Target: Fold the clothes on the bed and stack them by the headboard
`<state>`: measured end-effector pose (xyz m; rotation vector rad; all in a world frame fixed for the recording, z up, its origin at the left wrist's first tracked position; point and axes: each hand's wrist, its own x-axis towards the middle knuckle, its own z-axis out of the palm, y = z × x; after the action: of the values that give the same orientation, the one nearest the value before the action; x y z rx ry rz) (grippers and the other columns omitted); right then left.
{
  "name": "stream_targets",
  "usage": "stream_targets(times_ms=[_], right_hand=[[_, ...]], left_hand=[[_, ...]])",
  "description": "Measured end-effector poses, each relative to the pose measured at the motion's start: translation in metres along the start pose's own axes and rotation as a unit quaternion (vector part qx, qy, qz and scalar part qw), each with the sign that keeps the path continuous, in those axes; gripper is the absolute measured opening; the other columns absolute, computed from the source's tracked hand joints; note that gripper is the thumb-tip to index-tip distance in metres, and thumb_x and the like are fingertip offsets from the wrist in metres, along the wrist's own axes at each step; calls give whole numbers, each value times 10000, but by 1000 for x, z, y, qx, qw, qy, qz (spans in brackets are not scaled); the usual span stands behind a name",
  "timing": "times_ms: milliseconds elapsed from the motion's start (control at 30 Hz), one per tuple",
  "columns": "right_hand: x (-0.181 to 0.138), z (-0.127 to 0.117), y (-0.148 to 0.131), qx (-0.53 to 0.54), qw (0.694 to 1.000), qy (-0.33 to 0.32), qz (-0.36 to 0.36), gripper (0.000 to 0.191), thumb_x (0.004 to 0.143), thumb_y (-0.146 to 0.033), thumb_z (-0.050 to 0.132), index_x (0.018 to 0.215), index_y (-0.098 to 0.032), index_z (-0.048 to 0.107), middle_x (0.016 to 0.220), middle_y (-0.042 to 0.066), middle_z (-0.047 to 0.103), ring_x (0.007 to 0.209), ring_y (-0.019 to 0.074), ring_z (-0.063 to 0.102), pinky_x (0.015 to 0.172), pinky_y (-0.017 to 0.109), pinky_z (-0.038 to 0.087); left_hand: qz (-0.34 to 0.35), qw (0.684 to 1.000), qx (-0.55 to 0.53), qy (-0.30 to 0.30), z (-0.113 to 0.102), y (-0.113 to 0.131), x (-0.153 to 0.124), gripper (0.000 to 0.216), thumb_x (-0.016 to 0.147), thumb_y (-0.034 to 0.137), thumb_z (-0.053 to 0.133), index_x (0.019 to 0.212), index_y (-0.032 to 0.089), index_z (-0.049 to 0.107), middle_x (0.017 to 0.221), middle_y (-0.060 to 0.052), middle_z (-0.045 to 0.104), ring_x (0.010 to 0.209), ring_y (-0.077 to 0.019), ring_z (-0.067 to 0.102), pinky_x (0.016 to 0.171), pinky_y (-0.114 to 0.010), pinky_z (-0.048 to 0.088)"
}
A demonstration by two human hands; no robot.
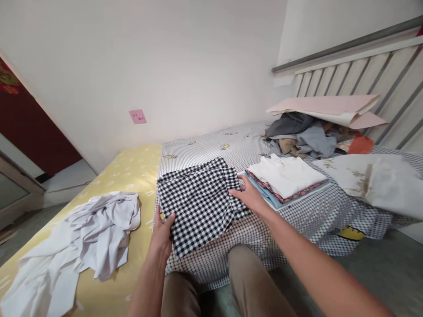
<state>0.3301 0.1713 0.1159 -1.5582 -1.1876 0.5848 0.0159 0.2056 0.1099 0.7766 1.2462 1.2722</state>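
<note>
A black-and-white checked garment (198, 202) lies folded in a rough square on the patterned bedsheet, its right side creased and uneven. My left hand (163, 231) holds its left edge near the lower corner, thumb on top and the other fingers partly hidden at the edge. On the opposite side, my right hand (251, 196) grips the right edge with its thumb over the cloth. Just beyond that hand is a stack of folded clothes, with a white shirt (286, 176) on top and red-patterned and blue cloth (267, 193) beneath.
Crumpled white clothes (102, 229) lie on the yellow sheet (139, 171) to the left. At the back right, a heap of grey and brown clothes (304, 136) sits under a pink sheet-like piece (327, 105). A white bag-like item (393, 180) rests at the right edge.
</note>
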Motion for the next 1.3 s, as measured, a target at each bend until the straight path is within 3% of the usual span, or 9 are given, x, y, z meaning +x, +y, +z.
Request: stream_targets(times_ms=[133,300,500,600,767,900,967,1133,1300], right_hand=[[19,-7,56,-94,993,24,74,497,885,-357,593,1362,-214,598,1166,129,754,1103,302,703,1072,515,471],[-1,0,105,-75,996,27,31,404,945,-362,422,1204,-213,694,1283,92,722,1204,249,662,1127,450,451],[-9,5,108,-77,993,93,-3,485,959,-396,340,1255,-185,662,1222,139,725,1140,277,673,1028,490,521],[-8,13,89,-110,983,143,-33,434,928,-352,407,1233,-202,676,1347,155,642,1292,320,563,1103,558,424],[-3,42,57,-337,929,57,-141,423,987,-318,406,1341,-324,636,1551,50,506,1437,310,423,1173,610,284],[1,57,66,-427,898,-72,-72,510,1038,-473,311,1504,-373,489,1640,-2,394,1510,339,309,1191,672,210],[0,60,76,-441,893,-73,-61,546,1041,-518,268,1539,-378,441,1656,-6,363,1518,333,298,1202,654,205],[-2,61,90,-429,899,-58,-74,555,1032,-522,272,1533,-372,460,1646,6,382,1507,342,319,1203,651,204],[-1,65,99,-406,908,-30,-101,538,1015,-512,337,1500,-356,512,1619,28,429,1478,369,359,1192,677,195]], left_hand=[[-86,996,18,25,-5,-21,22,815,889,97,646,1554,297,220,1053,-74,715,683,-117,706,728,-292,618],[-79,997,1,-8,-26,-44,17,560,974,171,559,1483,218,330,972,-80,729,808,-132,744,831,-273,610],[-14,995,92,-39,-31,-66,23,444,975,319,562,1394,210,465,1134,-110,695,960,-164,725,1018,-383,557],[109,971,209,-34,-25,-81,21,524,963,458,519,1425,216,469,1296,-137,613,1163,-239,655,1108,-488,490],[377,816,436,-47,-5,-92,-4,565,953,480,511,1469,250,493,1551,-162,437,1451,-328,412,1184,-602,356],[394,660,621,-156,-6,-99,-19,539,930,291,586,1458,376,520,1568,-79,506,1467,-319,410,1213,-688,208],[378,633,657,-158,-16,-108,-22,602,917,216,581,1484,394,484,1580,-56,501,1482,-309,397,1217,-687,193],[332,741,578,-78,-40,-120,-18,445,944,287,549,1380,350,613,1491,-66,599,1457,-313,438,1243,-663,120],[231,875,425,41,-13,-77,-8,320,970,348,461,928,292,773,1222,-86,742,1295,-335,575,1244,-663,43]])
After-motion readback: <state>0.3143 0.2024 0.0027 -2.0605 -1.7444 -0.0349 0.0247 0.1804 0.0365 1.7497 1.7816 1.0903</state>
